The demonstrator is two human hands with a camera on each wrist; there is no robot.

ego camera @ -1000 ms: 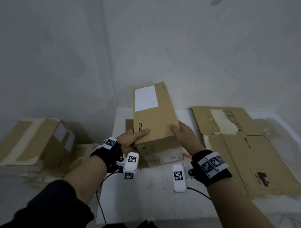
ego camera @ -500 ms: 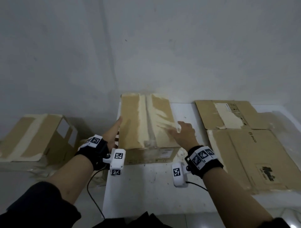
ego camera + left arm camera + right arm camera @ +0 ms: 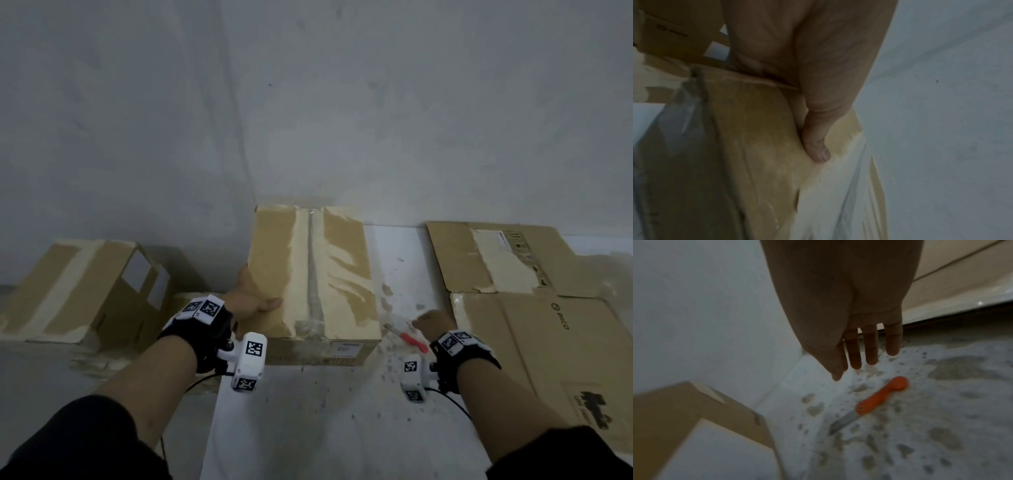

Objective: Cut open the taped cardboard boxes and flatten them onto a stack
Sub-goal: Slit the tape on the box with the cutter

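Observation:
A taped cardboard box [image 3: 291, 267] lies flat on the white table [image 3: 325, 418], its taped centre seam facing up. My left hand [image 3: 251, 299] grips the box's near left edge. The thumb [image 3: 818, 146] presses on the top face, and the fingers are hidden down the side. An orange-handled knife [image 3: 409, 339] lies on the table just right of the box, blade pointing toward it. My right hand [image 3: 433, 323] hovers just above and beyond the knife [image 3: 879, 399], fingers [image 3: 871, 350] straight, holding nothing.
Flattened cardboard sheets [image 3: 548, 325] lie stacked on the right of the table. Another taped box [image 3: 85, 291] sits lower down on the left, off the table. A wall stands close behind the box. The tabletop around the knife is scuffed.
The box went from standing tilted on end to lying flat with its seam up. My right hand left the box and moved right to above the knife.

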